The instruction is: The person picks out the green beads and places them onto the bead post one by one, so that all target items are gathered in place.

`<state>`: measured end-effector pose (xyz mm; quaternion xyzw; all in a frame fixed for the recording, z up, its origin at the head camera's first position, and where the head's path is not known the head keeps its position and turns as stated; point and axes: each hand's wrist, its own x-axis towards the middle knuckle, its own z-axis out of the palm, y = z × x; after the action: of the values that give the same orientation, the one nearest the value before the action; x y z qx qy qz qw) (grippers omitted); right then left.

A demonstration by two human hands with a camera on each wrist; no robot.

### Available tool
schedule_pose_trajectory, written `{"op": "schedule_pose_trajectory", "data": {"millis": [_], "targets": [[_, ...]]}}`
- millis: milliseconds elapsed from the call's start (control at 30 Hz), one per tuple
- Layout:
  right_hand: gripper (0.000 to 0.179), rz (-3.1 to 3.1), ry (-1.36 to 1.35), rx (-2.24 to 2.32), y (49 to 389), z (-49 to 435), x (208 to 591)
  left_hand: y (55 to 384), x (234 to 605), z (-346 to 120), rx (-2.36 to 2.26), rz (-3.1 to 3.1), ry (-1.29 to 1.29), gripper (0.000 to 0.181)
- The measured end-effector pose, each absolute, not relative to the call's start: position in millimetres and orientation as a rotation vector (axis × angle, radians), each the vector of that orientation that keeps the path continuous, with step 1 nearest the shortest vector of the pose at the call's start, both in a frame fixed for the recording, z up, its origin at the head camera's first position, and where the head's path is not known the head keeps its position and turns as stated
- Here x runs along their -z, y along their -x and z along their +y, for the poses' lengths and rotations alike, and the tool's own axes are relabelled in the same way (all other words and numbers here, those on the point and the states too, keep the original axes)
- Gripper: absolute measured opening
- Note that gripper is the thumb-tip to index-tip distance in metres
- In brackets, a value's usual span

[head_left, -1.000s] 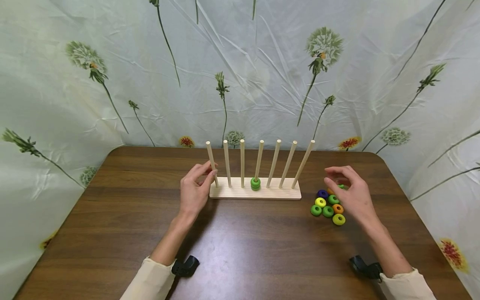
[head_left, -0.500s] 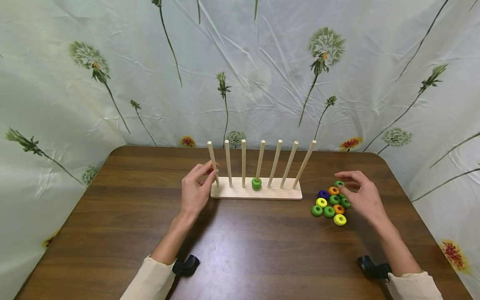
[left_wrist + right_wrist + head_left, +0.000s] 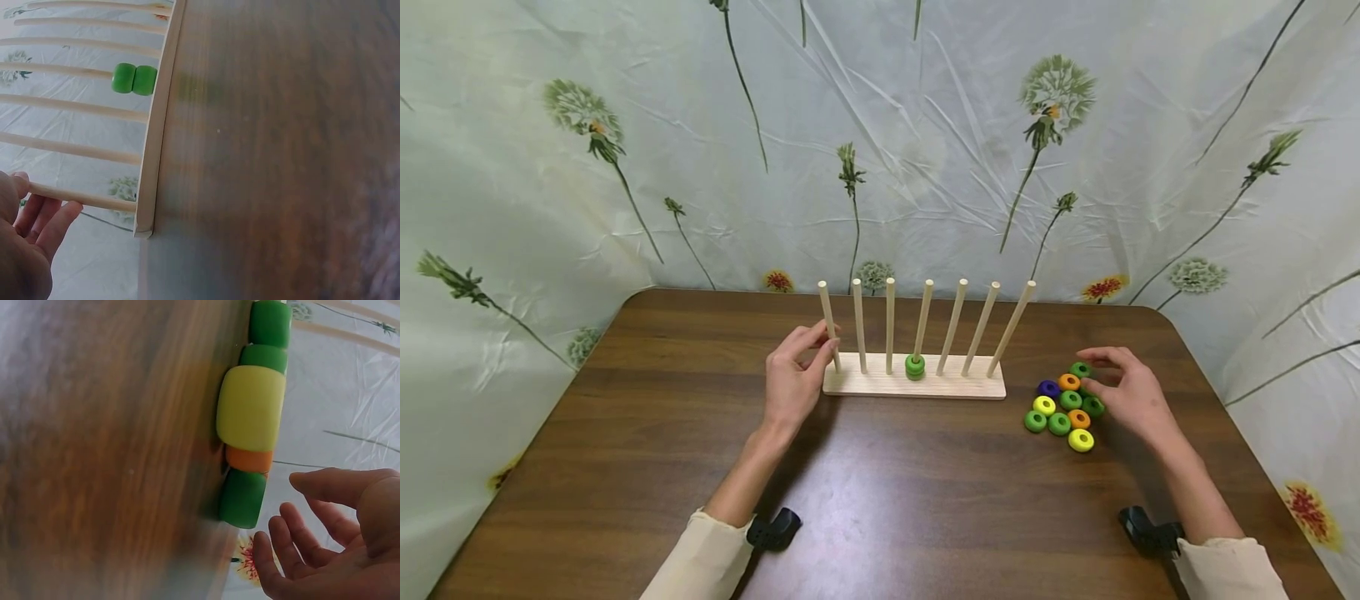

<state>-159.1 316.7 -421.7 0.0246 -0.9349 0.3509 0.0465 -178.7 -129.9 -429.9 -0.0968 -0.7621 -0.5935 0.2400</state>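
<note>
A pale wooden rack [image 3: 865, 385] with several upright pegs stands on the table. My left hand [image 3: 793, 379] pinches its leftmost peg [image 3: 94, 200] between thumb and fingers. Two green beads [image 3: 133, 79] are stacked low on the middle peg. Right of the rack lies a cluster of loose beads: green [image 3: 1035, 421], yellow [image 3: 1081, 441], orange [image 3: 1069, 382] and dark blue [image 3: 1048, 389]. My right hand [image 3: 1131, 396] hovers over the cluster's right side, partly covering a green bead. In the right wrist view its thumb and fingers are apart, with nothing visible between them.
The brown wooden table [image 3: 910, 517] carries the rack near its back edge. Behind it hangs a pale curtain [image 3: 925, 167] printed with dandelions. A black wrist camera [image 3: 775, 530] is strapped at the left cuff, another [image 3: 1150, 533] at the right.
My right hand has moved right and slightly toward me over the beads, uncovering green and orange ones at the back. The left hand keeps its hold on the peg.
</note>
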Motion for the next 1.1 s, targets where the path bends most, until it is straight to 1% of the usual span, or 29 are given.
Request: {"op": "schedule_pose_trajectory", "data": {"millis": [600,833,1100], "targets": [[0.053,-2.985,-0.024,-1.154,174.0,320.1,430.6,178.7,428.9,-130.1,1.602,-2.099,0.263,0.022],[0.049,-3.025,0.041,-1.1,175.8,314.5,429.5,179.1,429.0,-128.6,1.608,-2.096,0.26,0.022],[0.047,-3.025,0.055,-1.087,179.9,312.3,430.0,179.0,429.7,-129.3,1.619,-2.091,0.261,0.022]]}}
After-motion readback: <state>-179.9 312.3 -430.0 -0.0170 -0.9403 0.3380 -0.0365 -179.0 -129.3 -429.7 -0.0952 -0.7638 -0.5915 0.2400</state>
